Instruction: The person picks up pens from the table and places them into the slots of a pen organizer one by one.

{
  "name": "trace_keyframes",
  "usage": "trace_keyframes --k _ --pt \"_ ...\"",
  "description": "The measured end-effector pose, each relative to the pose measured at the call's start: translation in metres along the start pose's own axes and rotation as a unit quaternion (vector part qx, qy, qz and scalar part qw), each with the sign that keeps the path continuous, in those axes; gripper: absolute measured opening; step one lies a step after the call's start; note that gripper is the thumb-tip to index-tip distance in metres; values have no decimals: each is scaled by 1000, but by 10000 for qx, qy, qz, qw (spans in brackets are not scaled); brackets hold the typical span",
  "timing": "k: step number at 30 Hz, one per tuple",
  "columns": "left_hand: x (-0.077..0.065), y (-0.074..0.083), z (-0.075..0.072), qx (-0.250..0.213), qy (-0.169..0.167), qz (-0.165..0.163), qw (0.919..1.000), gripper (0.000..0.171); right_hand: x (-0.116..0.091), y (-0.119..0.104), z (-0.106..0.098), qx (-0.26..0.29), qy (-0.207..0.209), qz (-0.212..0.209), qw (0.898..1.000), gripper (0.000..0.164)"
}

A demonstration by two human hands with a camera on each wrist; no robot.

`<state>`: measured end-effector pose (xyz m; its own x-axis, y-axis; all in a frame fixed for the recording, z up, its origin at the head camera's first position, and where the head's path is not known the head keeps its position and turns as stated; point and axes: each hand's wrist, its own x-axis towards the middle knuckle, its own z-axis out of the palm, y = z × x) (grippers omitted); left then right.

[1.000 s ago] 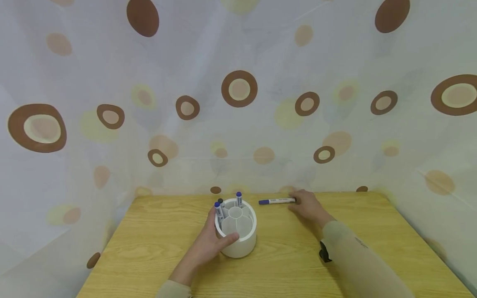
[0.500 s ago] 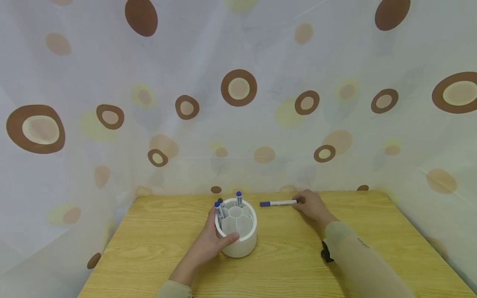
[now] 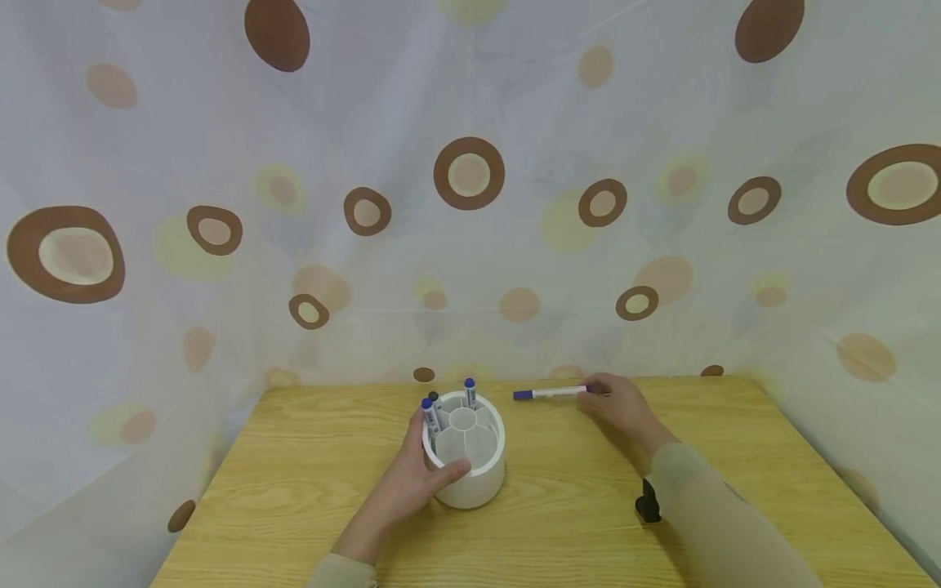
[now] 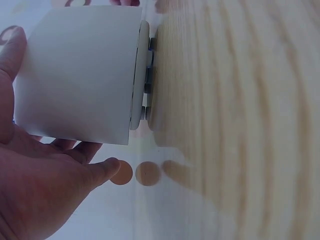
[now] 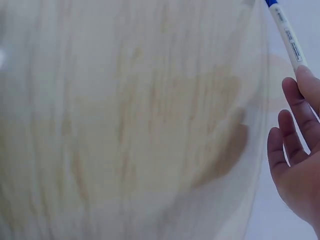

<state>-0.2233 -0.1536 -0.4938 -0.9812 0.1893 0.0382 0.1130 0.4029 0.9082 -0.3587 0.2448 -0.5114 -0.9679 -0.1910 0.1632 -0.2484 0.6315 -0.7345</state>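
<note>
A round white pen holder with several compartments stands on the table. My left hand grips its side, the thumb at the front rim and the fingers around the left. Two blue-capped markers, one at the left and one at the back, lean in it with a dark-capped marker. To the right, my right hand pinches the end of a white marker between thumb and index finger. Its blue cap points left, and the other fingers are loosely bent in the right wrist view.
The wooden table meets a spotted curtain along its back edge. That curtain also hangs at both sides. A small black object shows beside the right sleeve. Beneath the holder, the left wrist view shows a low base with gaps.
My right hand has shifted slightly right, and the marker in it has moved a little right and up. The left hand and pen holder have stayed in place.
</note>
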Motion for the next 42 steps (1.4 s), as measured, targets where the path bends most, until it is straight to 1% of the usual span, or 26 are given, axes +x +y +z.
trace_keyframes --k 3,6,10,16,23,27,37,42 --pt "0 0 -1 -6 -15 50 10000 128 -1 -4 -2 -112 146 -173 9997 39" --pt "0 0 -1 -24 -21 54 10000 127 -2 -12 -5 -140 349 -280 9989 37" --pt "0 2 -1 -64 -4 6 10000 127 -5 -24 -11 -65 469 -302 9984 37" --pt "-1 1 -1 -67 7 -9 10000 127 -16 -44 -19 115 493 -259 9984 37" --pt "-2 1 -1 -53 17 -20 10000 128 -29 -68 -30 211 534 -370 9977 39" --pt "0 0 -1 -51 28 29 10000 128 -35 -83 -35 268 513 -412 9975 39" --pt "1 -2 -1 -73 17 25 10000 130 -49 -115 -38 529 428 -475 9965 36" --pt "1 -2 -2 -74 20 36 10000 129 -53 -132 -37 725 327 -651 9947 32"
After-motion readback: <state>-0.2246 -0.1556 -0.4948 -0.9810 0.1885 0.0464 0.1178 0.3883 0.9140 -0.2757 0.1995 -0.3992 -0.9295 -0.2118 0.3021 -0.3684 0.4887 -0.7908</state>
